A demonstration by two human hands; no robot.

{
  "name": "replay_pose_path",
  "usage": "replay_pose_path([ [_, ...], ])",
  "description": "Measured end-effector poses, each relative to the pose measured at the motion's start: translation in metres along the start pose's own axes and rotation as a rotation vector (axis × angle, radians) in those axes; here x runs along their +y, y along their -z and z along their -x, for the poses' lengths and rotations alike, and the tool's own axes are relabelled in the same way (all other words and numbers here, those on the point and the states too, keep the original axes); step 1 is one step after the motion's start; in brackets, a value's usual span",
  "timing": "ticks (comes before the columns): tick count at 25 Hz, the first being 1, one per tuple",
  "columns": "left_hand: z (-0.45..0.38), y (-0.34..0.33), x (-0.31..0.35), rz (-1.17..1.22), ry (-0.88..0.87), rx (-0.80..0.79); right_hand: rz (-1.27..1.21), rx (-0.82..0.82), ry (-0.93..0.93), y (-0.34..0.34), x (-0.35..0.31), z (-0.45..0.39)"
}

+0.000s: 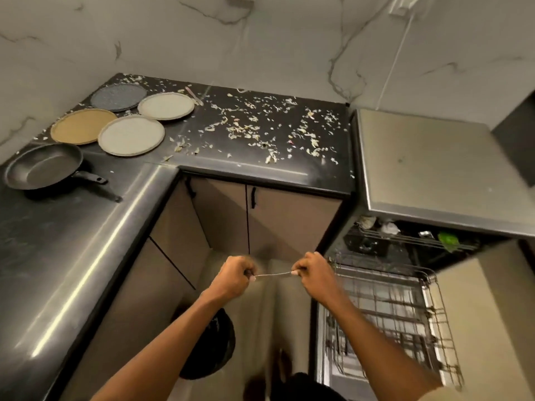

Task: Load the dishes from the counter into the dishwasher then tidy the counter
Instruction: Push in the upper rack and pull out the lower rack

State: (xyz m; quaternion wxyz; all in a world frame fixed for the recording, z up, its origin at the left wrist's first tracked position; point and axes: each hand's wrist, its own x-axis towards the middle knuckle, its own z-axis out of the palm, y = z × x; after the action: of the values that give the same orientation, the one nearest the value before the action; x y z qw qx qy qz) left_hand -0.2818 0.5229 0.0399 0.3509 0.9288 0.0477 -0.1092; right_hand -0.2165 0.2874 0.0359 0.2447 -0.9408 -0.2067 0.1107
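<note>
my left hand (234, 274) and right hand (314, 272), each fist pinching one end of a thin utensil (272, 274), beside the rack (405, 308)

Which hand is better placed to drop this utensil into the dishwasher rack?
Right hand. It pinches one end of the thin utensil and hangs beside the pulled-out rack; the left hand is farther away, toward the counter.
</note>
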Motion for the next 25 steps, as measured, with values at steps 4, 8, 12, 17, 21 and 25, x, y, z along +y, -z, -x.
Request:
replay_pose_path([
  [4,0.027,-0.043,0.023,-0.008,-0.012,-0.030,-0.002,0.007,-0.066,0.003,0.023,0.061],
  [8,0.054,-0.085,0.066,-0.041,-0.065,-0.044,0.008,0.032,-0.097,0.021,0.055,0.122],
  [12,0.078,-0.136,0.116,-0.074,-0.136,-0.029,-0.013,0.045,-0.114,0.040,0.103,0.185],
  [17,0.115,-0.230,0.191,-0.118,-0.194,-0.023,-0.034,0.079,-0.153,0.068,0.188,0.276],
  [21,0.130,-0.286,0.241,-0.123,-0.269,-0.083,-0.046,0.100,-0.171,0.083,0.244,0.334],
  [25,0.123,-0.326,0.289,-0.134,-0.283,-0.153,-0.048,0.164,-0.177,0.100,0.297,0.363],
])
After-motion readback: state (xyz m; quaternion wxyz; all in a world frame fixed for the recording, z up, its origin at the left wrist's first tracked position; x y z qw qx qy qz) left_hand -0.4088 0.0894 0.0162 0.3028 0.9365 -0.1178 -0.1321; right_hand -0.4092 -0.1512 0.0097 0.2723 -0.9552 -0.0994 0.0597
